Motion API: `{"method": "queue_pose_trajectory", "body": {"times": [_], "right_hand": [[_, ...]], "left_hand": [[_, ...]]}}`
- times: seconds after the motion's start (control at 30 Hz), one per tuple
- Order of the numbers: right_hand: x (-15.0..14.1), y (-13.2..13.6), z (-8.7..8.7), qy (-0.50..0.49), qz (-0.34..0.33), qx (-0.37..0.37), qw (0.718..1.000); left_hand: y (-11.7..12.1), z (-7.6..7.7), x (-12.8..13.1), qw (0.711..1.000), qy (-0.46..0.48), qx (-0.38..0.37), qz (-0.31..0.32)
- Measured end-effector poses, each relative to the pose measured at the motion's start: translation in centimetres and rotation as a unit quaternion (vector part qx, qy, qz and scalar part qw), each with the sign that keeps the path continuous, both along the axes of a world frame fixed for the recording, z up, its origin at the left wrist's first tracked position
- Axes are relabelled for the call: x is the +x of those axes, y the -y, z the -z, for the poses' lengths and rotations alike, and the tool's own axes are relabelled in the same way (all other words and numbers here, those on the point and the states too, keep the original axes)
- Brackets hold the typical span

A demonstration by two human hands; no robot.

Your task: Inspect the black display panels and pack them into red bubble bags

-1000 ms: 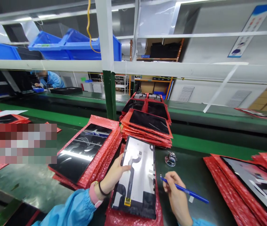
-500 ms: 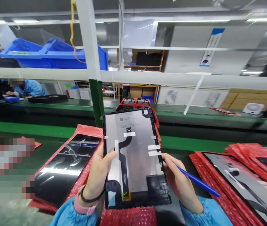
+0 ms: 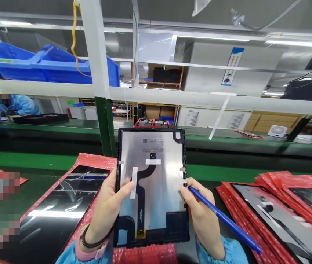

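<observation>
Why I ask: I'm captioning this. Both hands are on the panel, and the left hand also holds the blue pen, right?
Not quite: the head view shows the blue pen in the right hand, not the left hand. Both hands are on the panel.

Display panel (image 3: 157, 196) between left hand (image 3: 106, 205) and right hand (image 3: 204, 216). Left of panel: screen (image 3: 55, 216) on bubble sleeve (image 3: 90, 158). Right of panel: pen (image 3: 227, 220), then sleeve pile (image 3: 245, 220). Behind panel: shelf rack (image 3: 158, 83).

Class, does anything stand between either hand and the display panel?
Nothing visible does: the left hand holds the display panel by its left edge; the right hand, holding the blue pen, touches the right edge.
</observation>
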State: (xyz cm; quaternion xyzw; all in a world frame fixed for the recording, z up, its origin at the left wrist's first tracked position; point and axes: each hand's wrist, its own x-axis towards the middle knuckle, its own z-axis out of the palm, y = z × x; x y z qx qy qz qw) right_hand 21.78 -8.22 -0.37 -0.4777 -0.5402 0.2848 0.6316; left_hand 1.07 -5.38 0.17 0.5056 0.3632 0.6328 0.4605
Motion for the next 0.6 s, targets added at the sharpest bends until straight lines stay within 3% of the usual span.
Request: {"method": "queue_pose_trajectory", "body": {"times": [0.23,0.47,0.6], "right_hand": [[0.3,-2.0,1.4,-0.012,0.001,-0.011,1.0],[0.2,-2.4,2.2,-0.221,0.009,-0.062,0.973],[0.3,-2.8,2.2,-0.228,0.016,-0.079,0.97]], "left_hand": [[-2.4,0.7,0.0,0.999,0.011,0.002,0.045],[-3.4,0.3,-0.4,0.994,0.068,-0.015,0.086],[-3.4,0.3,-0.4,0.991,0.08,-0.028,0.102]]}}
